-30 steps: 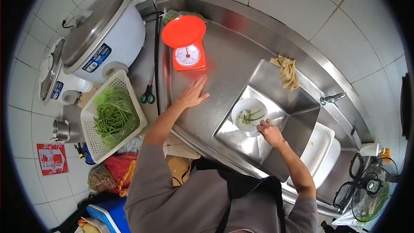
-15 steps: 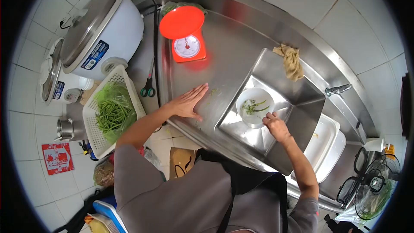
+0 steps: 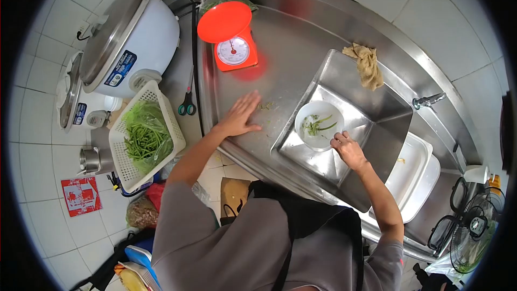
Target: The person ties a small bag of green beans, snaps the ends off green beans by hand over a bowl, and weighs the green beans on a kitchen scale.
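Right of the frame's centre, the right hand (image 3: 349, 151) has its curled fingers closed on the rim of the white bowl (image 3: 322, 143), which holds green scraps (image 3: 318, 124) near the left edge of the sink (image 3: 385, 124). The left hand (image 3: 241, 116) lies palm down, thumb spread, near the front edge of the counter (image 3: 291, 70); open steel stretches up to the orange scale (image 3: 234, 37), upper left.

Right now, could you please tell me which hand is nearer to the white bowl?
The right hand, touching the rim of the white bowl in the sink. The left hand is farther off, over the steel counter beside the sink.
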Demonstrator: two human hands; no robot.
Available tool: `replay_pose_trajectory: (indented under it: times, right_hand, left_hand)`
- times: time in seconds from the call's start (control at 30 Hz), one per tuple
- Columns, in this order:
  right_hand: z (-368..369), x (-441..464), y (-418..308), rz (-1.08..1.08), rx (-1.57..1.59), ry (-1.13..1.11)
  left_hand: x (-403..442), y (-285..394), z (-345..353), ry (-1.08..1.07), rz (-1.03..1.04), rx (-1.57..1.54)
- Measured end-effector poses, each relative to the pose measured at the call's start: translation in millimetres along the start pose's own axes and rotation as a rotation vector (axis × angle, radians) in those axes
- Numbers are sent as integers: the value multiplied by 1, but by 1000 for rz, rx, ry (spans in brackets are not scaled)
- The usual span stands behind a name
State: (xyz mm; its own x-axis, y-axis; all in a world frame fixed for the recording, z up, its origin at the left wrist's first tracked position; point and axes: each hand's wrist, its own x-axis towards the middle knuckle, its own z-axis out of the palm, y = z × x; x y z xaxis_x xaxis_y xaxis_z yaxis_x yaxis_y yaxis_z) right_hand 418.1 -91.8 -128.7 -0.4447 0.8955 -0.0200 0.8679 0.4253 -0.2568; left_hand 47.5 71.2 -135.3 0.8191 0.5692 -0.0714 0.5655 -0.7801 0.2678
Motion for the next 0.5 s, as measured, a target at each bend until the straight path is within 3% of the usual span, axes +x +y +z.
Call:
replay_pose_trajectory:
  times: [0.07, 0.17, 0.27, 0.5]
  right_hand:
    - [0, 2, 2, -6, -17, -16]
    - [10, 3, -1, -19, -49, -75]
    - [24, 7, -13, -30, -55, -104]
    - [44, 22, -40, -23, -57, -116]
  left_hand:
    - [-18, -2, -18, -61, -93, -64]
    - [-6, 14, -18, -216, -35, 123]
    - [20, 26, 1, 25, -73, 23]
    - [44, 48, 33, 156, 41, 2]
